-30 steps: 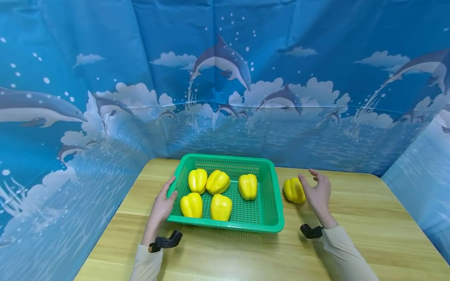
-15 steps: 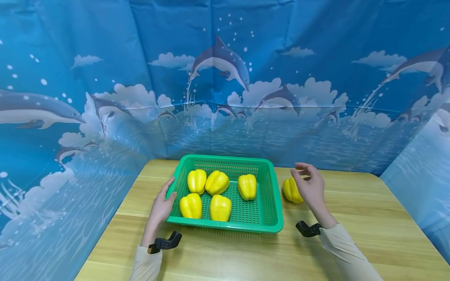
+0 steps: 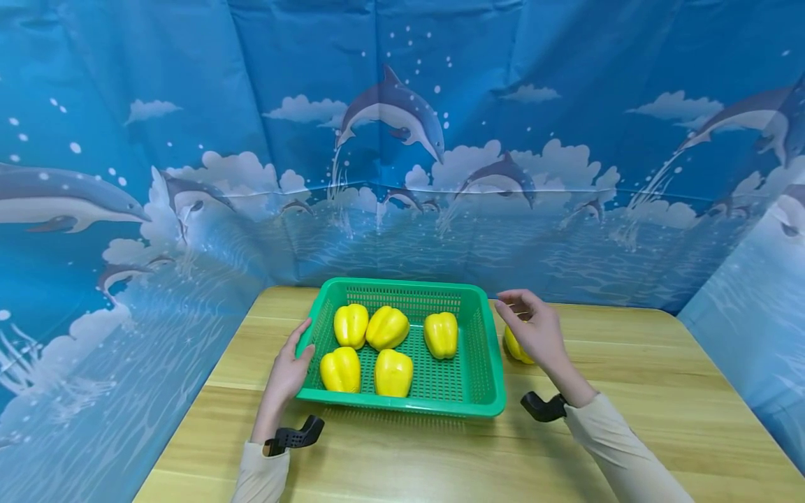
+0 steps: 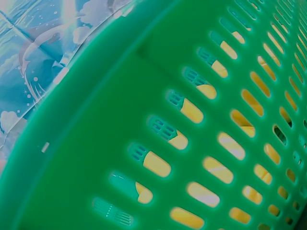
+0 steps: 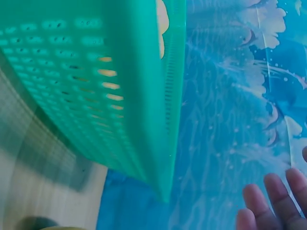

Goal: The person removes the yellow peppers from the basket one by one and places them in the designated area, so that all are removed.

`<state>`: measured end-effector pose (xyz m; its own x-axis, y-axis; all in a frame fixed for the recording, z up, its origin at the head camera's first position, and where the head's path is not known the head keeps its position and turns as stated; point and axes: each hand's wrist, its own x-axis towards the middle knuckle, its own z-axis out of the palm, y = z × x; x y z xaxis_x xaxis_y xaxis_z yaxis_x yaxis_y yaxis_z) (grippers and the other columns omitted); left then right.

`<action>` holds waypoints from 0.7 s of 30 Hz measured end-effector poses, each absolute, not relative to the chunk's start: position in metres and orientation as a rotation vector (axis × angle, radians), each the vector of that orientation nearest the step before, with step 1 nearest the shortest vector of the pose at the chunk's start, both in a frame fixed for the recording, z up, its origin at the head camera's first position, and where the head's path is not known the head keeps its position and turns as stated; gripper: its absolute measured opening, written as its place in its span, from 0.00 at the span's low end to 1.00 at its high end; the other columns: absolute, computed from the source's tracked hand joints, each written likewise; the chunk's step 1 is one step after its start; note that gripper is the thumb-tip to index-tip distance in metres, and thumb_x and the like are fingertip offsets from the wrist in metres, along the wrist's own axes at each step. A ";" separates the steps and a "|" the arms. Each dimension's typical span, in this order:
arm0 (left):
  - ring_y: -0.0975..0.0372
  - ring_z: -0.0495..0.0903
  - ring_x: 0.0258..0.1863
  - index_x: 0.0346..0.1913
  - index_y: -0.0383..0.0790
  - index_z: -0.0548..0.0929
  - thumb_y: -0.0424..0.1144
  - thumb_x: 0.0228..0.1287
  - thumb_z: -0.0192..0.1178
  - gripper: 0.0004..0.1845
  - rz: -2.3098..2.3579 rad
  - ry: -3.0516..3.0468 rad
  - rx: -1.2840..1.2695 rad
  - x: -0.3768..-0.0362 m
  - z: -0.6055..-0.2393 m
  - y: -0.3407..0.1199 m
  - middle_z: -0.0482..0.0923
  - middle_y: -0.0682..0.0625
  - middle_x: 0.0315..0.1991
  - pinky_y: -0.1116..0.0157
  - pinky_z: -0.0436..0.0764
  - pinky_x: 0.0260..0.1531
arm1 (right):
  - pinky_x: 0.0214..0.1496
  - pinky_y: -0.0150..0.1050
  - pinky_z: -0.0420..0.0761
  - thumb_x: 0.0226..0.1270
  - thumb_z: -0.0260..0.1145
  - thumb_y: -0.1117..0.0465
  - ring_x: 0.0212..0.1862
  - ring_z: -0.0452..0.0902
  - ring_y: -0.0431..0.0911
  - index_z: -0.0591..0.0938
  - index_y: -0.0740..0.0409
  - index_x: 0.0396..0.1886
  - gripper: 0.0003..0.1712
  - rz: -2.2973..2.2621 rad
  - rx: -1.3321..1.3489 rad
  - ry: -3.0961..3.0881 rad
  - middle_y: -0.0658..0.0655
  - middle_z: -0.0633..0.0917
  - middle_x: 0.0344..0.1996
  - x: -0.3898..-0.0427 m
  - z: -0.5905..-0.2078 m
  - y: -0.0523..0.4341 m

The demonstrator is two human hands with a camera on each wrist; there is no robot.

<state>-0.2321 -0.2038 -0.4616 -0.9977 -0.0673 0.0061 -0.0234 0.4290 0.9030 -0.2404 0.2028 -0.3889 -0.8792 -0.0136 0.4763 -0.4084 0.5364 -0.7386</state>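
A green slotted basket [image 3: 497, 370] stands on the wooden table [image 3: 629, 391] and holds several yellow bell peppers [image 3: 386, 327]. One more yellow pepper [image 3: 512, 347] lies on the table just right of the basket. My right hand [image 3: 533, 327] hovers over it with fingers loosely bent and hides most of it. In the right wrist view its fingertips [image 5: 276, 201] are free beside the basket wall [image 5: 96, 96]. My left hand [image 3: 289, 367] lies with straight fingers against the basket's left wall, thumb at the rim. The left wrist view is filled by that wall [image 4: 96, 120].
A blue dolphin-print backdrop [image 3: 402, 140] closes off the table at the back and on both sides. Bare tabletop lies in front of the basket and at the right. Black wrist mounts [image 3: 295, 434] sit on both forearms.
My right hand has moved left and a little away from me, from beside the loose pepper to over it, near the basket's right rim. My left hand and the basket stayed put.
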 end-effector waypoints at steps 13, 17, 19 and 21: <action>0.43 0.52 0.68 0.74 0.54 0.55 0.38 0.75 0.44 0.28 -1.673 -2.613 0.062 -0.233 -0.462 -0.206 0.49 0.42 0.73 0.40 0.57 0.60 | 0.40 0.46 0.78 0.70 0.59 0.49 0.42 0.80 0.48 0.82 0.56 0.53 0.20 1.265 0.488 -2.611 0.55 0.84 0.44 -0.254 -0.381 0.192; 0.43 0.51 0.69 0.74 0.55 0.55 0.38 0.75 0.44 0.28 -1.665 -2.620 0.059 -0.233 -0.463 -0.206 0.49 0.42 0.73 0.40 0.58 0.59 | 0.39 0.45 0.78 0.69 0.60 0.48 0.42 0.80 0.48 0.82 0.57 0.53 0.21 1.231 0.538 -2.675 0.55 0.84 0.45 -0.260 -0.379 0.186; 0.43 0.50 0.69 0.74 0.55 0.54 0.38 0.75 0.44 0.28 -1.660 -2.623 0.059 -0.233 -0.463 -0.206 0.49 0.42 0.73 0.40 0.58 0.59 | 0.39 0.45 0.78 0.69 0.60 0.49 0.43 0.79 0.49 0.82 0.58 0.54 0.21 1.215 0.562 -2.707 0.56 0.84 0.46 -0.263 -0.379 0.182; 0.41 0.59 0.64 0.74 0.55 0.54 0.38 0.75 0.44 0.28 -1.656 -2.624 0.059 -0.232 -0.462 -0.206 0.49 0.42 0.73 0.41 0.62 0.56 | 0.39 0.44 0.78 0.69 0.60 0.49 0.43 0.79 0.50 0.81 0.58 0.55 0.22 1.207 0.577 -2.739 0.56 0.83 0.48 -0.265 -0.379 0.179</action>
<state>-0.2324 -0.2063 -0.4622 -0.9985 -0.0530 0.0122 -0.0118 0.4301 0.9027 -0.2651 0.1790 -0.3789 -0.9240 -0.3027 0.2336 -0.3766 0.6152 -0.6926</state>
